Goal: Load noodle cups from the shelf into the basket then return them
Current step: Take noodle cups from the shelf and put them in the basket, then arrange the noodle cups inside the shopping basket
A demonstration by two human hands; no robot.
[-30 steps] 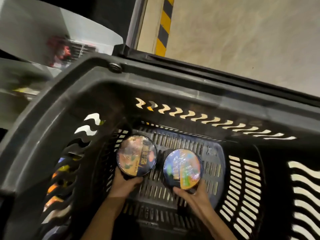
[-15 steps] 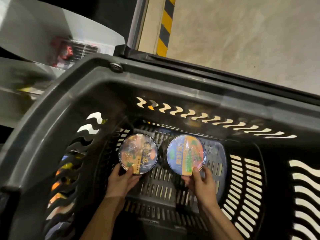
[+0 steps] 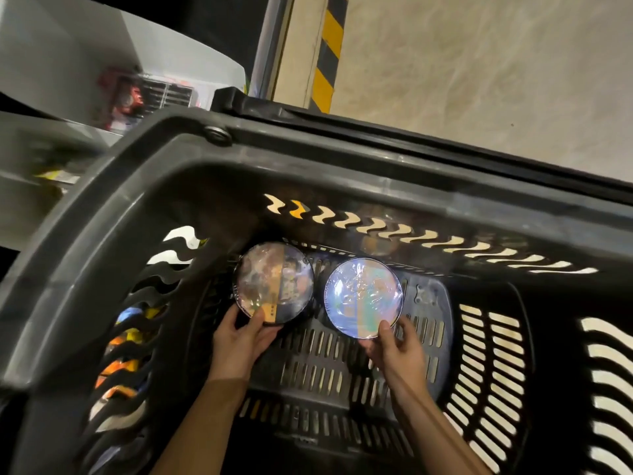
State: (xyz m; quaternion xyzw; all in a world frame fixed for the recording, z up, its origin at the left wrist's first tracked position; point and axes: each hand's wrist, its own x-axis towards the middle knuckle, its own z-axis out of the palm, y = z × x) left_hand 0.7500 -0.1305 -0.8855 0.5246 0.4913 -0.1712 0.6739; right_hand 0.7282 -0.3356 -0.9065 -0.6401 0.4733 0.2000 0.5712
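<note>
Deep in the dark slotted basket [image 3: 342,159], the left hand [image 3: 239,341] grips a brown-lidded noodle cup [image 3: 273,284] by its near edge; the right hand [image 3: 394,347] pinches a bluish one [image 3: 363,296] (its film wrap glaring), side by side near the far wall.

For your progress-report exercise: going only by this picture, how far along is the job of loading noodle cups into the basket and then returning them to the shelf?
Done: two cups are down inside the basket. In hand: the left hand grips the brown-lidded noodle cup by its near edge; the right hand grips the blue-lidded noodle cup likewise. Whether they rest on the basket floor is unclear. Left: releasing them, any further loading, then returning the cups to the shelf.
</note>
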